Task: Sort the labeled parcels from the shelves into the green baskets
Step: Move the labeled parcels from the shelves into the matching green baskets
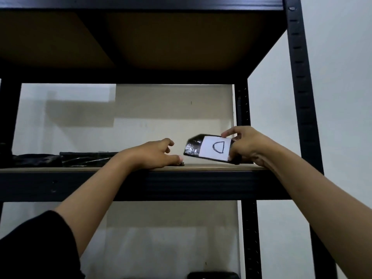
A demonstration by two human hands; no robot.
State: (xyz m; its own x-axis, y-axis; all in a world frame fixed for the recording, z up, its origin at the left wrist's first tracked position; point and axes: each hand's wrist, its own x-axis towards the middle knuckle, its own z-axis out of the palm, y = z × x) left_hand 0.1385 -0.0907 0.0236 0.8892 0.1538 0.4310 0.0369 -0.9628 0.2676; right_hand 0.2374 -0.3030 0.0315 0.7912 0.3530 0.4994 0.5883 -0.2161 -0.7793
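My right hand (246, 146) pinches the D-labelled parcel (207, 149) at its right end, fingers on the top edge, thumb under the lower corner. The parcel is lifted off the shelf (201, 168) and tilted, long axis running left-right and dipping toward the right, white label (215, 150) facing me. My left hand (159, 155) is just left of the parcel, apart from it, fingers loosely curled and holding nothing, thumb lying along the shelf board near the front edge, next to a small dark bit I can't identify. More black-wrapped parcels (66, 158) lie flat further left on the same shelf, on my left hand's side. No green basket is in view, so I judge the next move is to pull the parcel back toward me and down off the shelf. The right hand already has it, and its free end points at the left hand if a second grip is needed. Another dark item (213, 275) sits at the bottom edge, too cut off to tell.
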